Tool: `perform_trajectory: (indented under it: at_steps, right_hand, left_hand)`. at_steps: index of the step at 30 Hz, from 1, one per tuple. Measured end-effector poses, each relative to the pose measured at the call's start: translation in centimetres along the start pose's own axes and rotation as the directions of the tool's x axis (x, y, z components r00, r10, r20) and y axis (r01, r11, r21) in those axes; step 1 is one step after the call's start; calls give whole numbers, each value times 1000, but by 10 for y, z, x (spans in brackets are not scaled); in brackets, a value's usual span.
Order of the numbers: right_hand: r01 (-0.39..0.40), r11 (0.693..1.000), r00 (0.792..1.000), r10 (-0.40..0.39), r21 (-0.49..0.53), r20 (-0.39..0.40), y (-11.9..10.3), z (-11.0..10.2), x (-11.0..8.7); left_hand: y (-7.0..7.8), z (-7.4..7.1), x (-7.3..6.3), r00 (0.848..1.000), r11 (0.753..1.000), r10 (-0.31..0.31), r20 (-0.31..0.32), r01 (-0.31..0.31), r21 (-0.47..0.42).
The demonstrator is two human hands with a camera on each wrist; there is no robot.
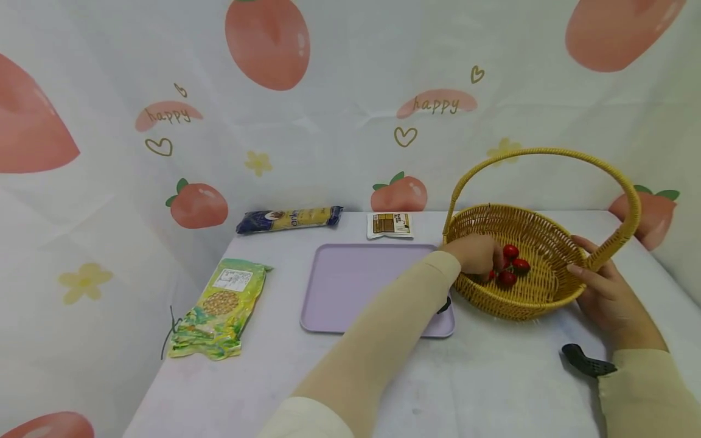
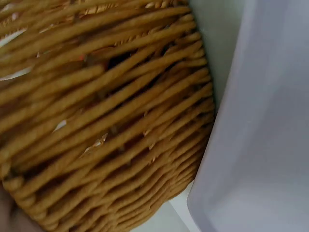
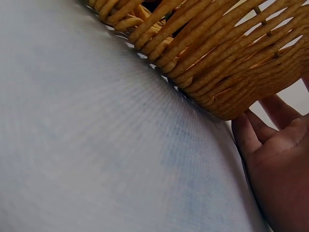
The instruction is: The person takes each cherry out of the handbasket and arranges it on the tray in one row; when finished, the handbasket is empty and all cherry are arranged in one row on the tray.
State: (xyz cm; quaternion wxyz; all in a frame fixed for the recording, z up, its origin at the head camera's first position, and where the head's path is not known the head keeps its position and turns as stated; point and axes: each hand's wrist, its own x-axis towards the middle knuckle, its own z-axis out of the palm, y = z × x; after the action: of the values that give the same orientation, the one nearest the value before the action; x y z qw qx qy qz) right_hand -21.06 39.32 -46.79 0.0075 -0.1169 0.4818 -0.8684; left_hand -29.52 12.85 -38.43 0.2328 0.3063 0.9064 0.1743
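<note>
A yellow-brown wicker basket [image 1: 515,310] with a tall arched handle stands at the right of the table. Inside it lie several small red tomatoes [image 1: 507,279] with green stems. My left hand [image 1: 475,252] reaches over the basket's left rim, its fingers pointing down beside the tomatoes; the fingertips are mostly hidden. At the opposite side, my right hand [image 1: 610,298] grips the rim near the handle's base, thumb over the edge and fingers outside. The right wrist view shows those fingers [image 3: 248,133] against the woven wall. Only wickerwork [image 2: 111,125] and a sliver of hand fill the left wrist view's left side.
Left of the basket lies a lilac tray [image 1: 334,292], partly under my left forearm. Behind it are a blue-and-yellow packet [image 1: 290,219] and a small white-and-brown packet [image 1: 390,225]. A green-yellow bag [image 1: 221,310] lies at left. A printed cloth hangs behind.
</note>
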Motion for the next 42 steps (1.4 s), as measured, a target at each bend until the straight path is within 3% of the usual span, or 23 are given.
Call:
perform_trajectory:
  at_steps: [3, 5, 9, 12, 16, 23, 27, 32, 37, 40, 42]
  right_hand:
    - [5, 1000, 1000, -5, -20, 7, 1, 1, 0]
    - [7, 999, 1000, -7, -32, 8, 2, 2, 1]
    - [1, 999, 1000, -1, -45, -2, 2, 3, 1]
    - [-1, 999, 1000, 0, -42, -15, 2, 3, 0]
    - [3, 999, 1000, -4, -39, -21, 3, 3, 0]
    - [3, 997, 1000, -5, -80, -23, 4, 1, -2]
    - [4, 998, 1000, -4, -66, -11, 4, -1, -2]
    - [18, 999, 1000, -18, -45, 7, 1, -1, 1]
    - [14, 999, 1000, -14, -31, 21, 0, 0, 4]
    - [24, 1000, 999, -23, -21, 33, -1, 0, 3]
    - [27, 1000, 999, -26, -10, 36, -1, 0, 3]
  left_hand:
    - [0, 2, -2, 1000, 999, 5, -1, -5, 33]
    - [-2, 2, -3, 1000, 1000, 16, -14, -16, 7]
    - [-10, -2, -5, 996, 991, 77, -55, -82, -107]
    - [-16, -5, -10, 985, 962, 136, -108, -158, -225]
    - [-21, -6, -16, 963, 914, 170, -210, -234, -332]
    - [-24, -2, -27, 909, 859, 197, -367, -341, -382]
    - [-29, 0, -38, 880, 805, 236, -412, -414, -424]
    - [-33, 0, -59, 862, 712, 222, -455, -462, -528]
    - [-42, 1, -82, 813, 620, 215, -541, -541, -568]
    - [-52, 2, -95, 790, 580, 200, -579, -572, -580]
    - [-60, 2, -102, 780, 566, 177, -600, -579, -586]
